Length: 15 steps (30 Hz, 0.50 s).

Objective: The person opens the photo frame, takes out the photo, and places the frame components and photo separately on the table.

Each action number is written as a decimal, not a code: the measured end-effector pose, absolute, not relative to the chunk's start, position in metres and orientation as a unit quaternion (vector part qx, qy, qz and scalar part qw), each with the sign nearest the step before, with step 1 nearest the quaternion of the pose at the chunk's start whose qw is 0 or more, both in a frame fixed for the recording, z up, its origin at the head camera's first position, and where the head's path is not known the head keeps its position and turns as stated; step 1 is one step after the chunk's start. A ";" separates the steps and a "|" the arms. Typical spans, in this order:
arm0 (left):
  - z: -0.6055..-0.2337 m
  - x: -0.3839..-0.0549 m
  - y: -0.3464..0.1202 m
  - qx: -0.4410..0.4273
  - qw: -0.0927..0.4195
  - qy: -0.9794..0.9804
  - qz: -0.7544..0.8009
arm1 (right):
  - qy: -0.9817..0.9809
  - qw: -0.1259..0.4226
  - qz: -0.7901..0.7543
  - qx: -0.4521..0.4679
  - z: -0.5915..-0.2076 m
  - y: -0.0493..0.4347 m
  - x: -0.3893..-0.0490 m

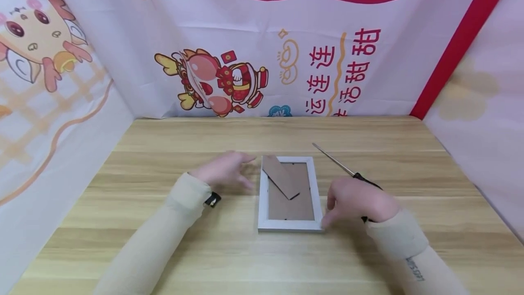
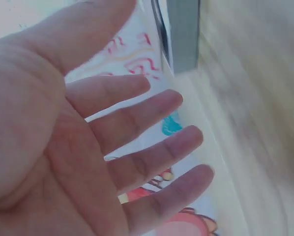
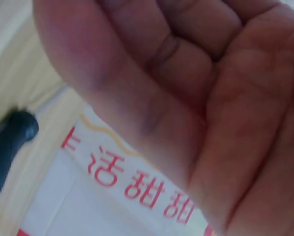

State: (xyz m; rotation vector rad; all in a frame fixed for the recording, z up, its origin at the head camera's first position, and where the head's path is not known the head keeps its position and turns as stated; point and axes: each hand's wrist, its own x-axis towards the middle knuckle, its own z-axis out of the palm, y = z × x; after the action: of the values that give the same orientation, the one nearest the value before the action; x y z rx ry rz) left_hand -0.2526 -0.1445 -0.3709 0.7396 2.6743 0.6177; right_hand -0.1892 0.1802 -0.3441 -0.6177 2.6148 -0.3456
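A white picture frame [image 1: 264,204] lies on the wooden table, its brown backing board [image 1: 300,206] facing up. Slanting across the upper left of the backing is a brown stand flap [image 1: 280,176]. My left hand [image 1: 225,170] hovers just left of the frame, fingers spread and apart from it; the left wrist view shows its bare palm [image 2: 73,152]. Beside the frame's lower right corner is my right hand [image 1: 360,199], blurred, its fingers curled around nothing. Whether it touches that corner I cannot tell. A screwdriver [image 1: 333,159] with a black handle lies partly hidden behind this hand.
The wooden table [image 1: 184,258] reaches back to a white printed cloth [image 1: 245,17] with red lettering and cartoon figures. More printed cloth hangs along the left and right sides.
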 end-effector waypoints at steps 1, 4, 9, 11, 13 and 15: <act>-0.372 -0.259 -0.145 0.255 0.151 0.931 0.211 | 0.942 0.219 -0.124 -0.224 -0.346 0.177 -0.187; -0.376 -0.275 -0.142 0.265 0.163 0.932 0.187 | 0.942 0.218 -0.097 -0.236 -0.353 0.168 -0.181; -0.381 -0.291 -0.132 0.268 0.192 0.932 0.149 | 0.948 0.221 -0.039 -0.224 -0.359 0.157 -0.176; -0.382 -0.296 -0.129 0.271 0.201 0.929 0.152 | 0.948 0.237 -0.041 -0.209 -0.359 0.154 -0.175; -0.384 -0.301 -0.127 0.276 0.207 0.924 0.163 | 0.946 0.252 -0.058 -0.196 -0.359 0.153 -0.174; -0.385 -0.305 -0.125 0.275 0.209 0.922 0.177 | 0.942 0.266 -0.096 -0.178 -0.358 0.153 -0.175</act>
State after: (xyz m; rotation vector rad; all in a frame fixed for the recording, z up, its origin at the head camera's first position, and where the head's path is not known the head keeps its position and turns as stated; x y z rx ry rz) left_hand -0.3053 -0.1250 -0.3845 0.7638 2.5643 0.4915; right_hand -0.1749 0.1525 -0.3583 -0.4816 2.5451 -0.2592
